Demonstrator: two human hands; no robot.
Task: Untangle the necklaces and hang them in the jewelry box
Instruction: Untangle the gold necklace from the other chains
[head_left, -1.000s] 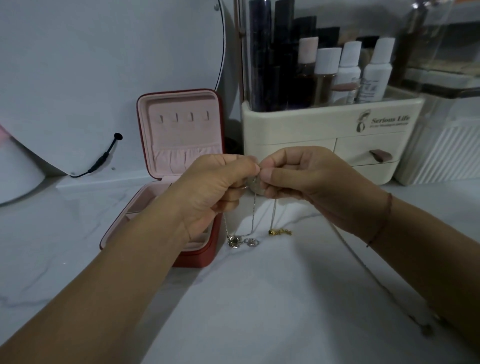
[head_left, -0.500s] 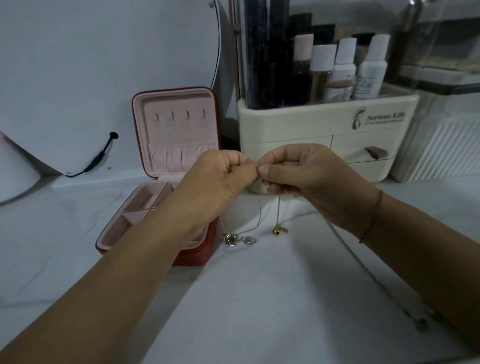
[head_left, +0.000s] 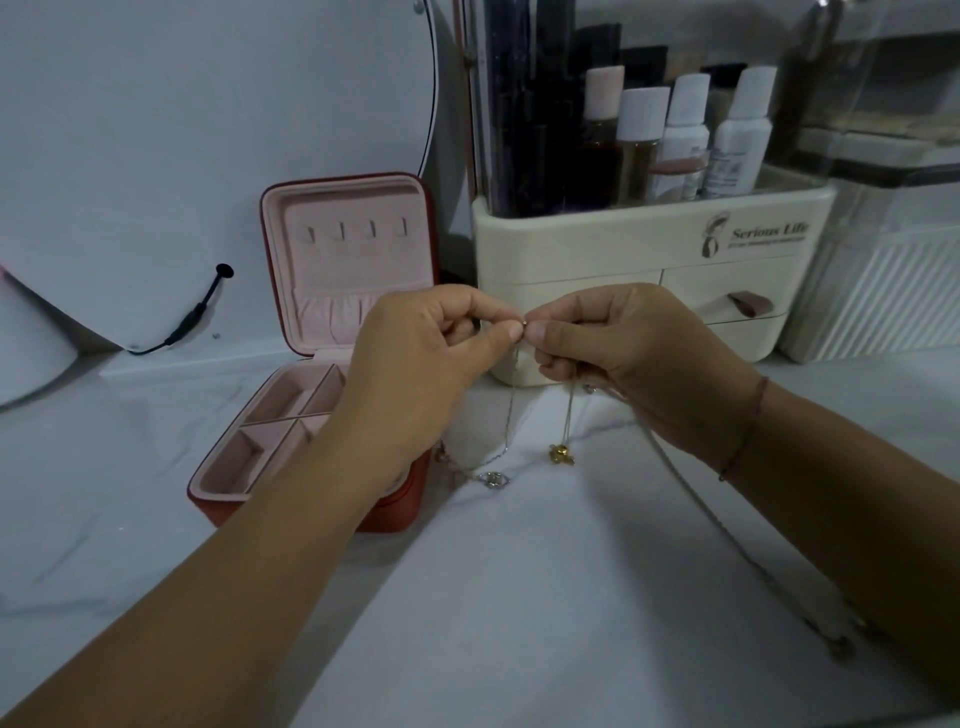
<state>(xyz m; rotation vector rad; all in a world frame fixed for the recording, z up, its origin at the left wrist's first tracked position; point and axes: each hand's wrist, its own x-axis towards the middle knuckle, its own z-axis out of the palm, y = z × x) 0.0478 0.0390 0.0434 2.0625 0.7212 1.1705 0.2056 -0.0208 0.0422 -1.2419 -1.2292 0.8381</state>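
White marble-patterned countertop, seen from above. At centre, the left hand and right hand meet thumb to thumb, each pinching the thin necklace chains at a small metal clasp; the other fingers are curled. At 6 o'clock below the hands the chains hang to the counter, ending in a gold pendant and a silver pendant. A longer chain trails from the right hand toward 4 o'clock. At 9 o'clock stands the open red jewelry box with pink lining, lid upright, four hooks in it. At 1 o'clock, a cream plastic drawer organiser holds white-capped bottles.
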